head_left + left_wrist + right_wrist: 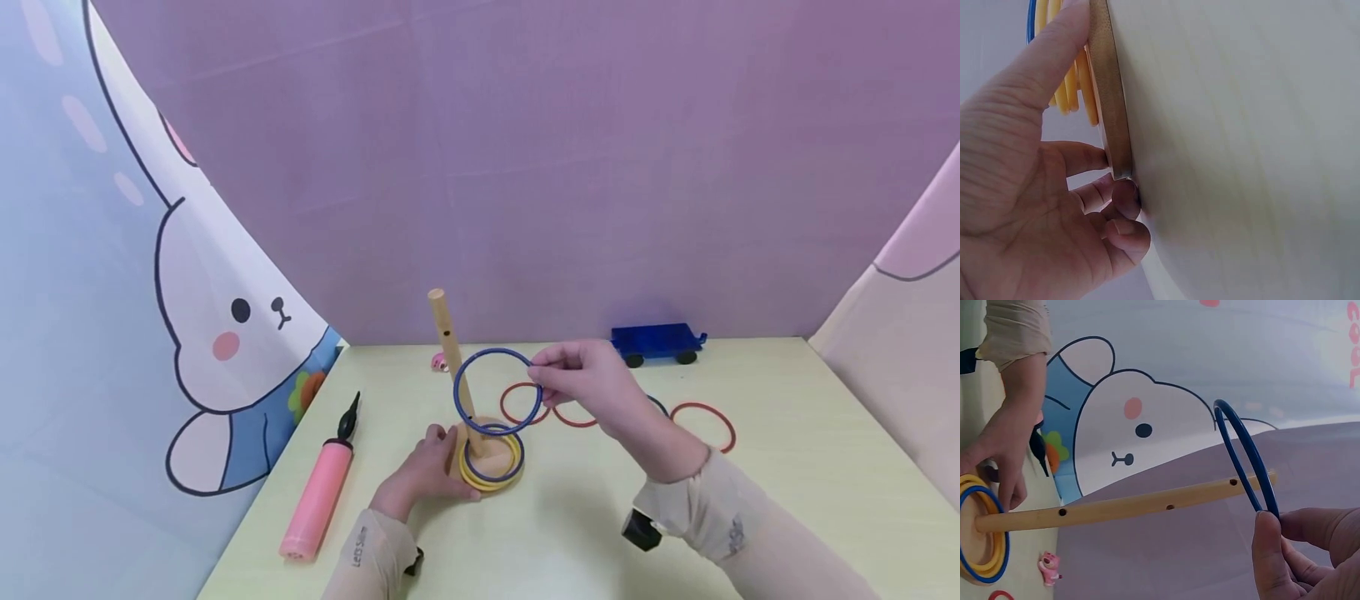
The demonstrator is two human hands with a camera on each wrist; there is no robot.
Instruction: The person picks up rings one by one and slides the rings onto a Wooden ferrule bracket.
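Note:
A blue ring (498,351) is pinched between the thumb and fingers of my right hand (588,379). It overlaps the wooden peg (1116,511) in the head view; whether it is around the peg I cannot tell. The peg rises from a round wooden base (1110,94). Several yellow rings (1071,87) and a blue ring (1007,550) lie stacked on that base, around the peg's foot. My left hand (427,471) grips the base's edge, its thumb along the upper side and its fingers curled at the rim.
Red rings (731,429) and a partly hidden dark ring (658,403) lie on the table to the right. A pink hand pump (318,500) lies at the left. Behind are a small pink figurine (1049,567) and a blue toy wagon (657,340) by the purple backdrop.

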